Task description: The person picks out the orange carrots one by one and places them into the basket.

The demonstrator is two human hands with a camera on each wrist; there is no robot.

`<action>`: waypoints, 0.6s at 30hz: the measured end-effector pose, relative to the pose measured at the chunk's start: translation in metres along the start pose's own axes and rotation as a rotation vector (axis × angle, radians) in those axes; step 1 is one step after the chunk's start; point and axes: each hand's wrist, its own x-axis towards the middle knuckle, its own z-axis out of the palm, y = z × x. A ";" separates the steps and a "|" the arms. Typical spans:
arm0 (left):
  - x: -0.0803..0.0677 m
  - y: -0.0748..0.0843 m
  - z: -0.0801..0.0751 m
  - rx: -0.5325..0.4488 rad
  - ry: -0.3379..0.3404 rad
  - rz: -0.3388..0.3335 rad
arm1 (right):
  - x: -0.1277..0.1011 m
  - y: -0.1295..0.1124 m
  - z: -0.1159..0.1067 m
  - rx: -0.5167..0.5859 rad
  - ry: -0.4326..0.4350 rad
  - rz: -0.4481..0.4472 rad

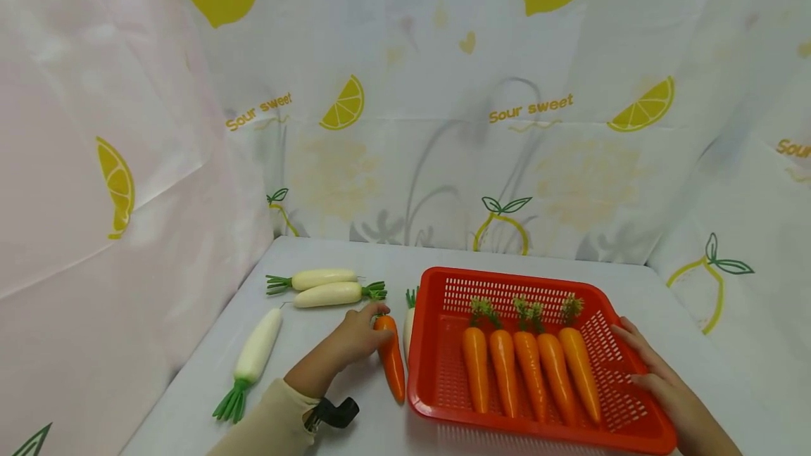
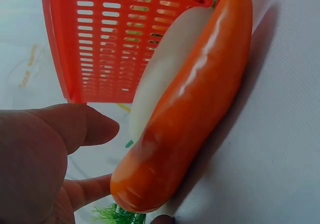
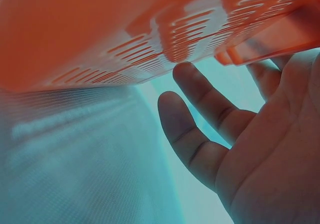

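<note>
An orange carrot [image 1: 391, 361] lies on the table left of a red plastic basket [image 1: 423, 343]. My left hand [image 1: 359, 333] is at its leafy end, fingers spread around it; in the left wrist view the thumb [image 2: 100, 128] stands apart from the carrot [image 2: 185, 103]. My right hand [image 1: 665, 385] grips the right rim of the basket, which looks tilted up on that side. From below, the right wrist view shows two fingers [image 3: 177, 116] extended under the slotted basket wall [image 3: 100, 28]. Several carrots [image 1: 526, 371] with leafy tops lie side by side inside the basket.
One white radish [image 1: 258, 347] lies at the left of the table. Two more, an upper radish [image 1: 324, 278] and a lower radish [image 1: 329, 294], lie further back. Another white radish [image 2: 170, 58] is against the basket's left side. A lemon-print curtain [image 1: 405, 160] surrounds the table.
</note>
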 end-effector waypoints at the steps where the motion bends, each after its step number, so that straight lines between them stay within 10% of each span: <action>1: -0.001 0.001 0.000 0.008 -0.007 0.001 | 0.000 0.000 0.000 -0.003 0.002 -0.003; 18: 0.000 -0.003 0.009 -0.044 -0.041 0.069 | 0.001 0.000 0.000 -0.050 0.049 0.036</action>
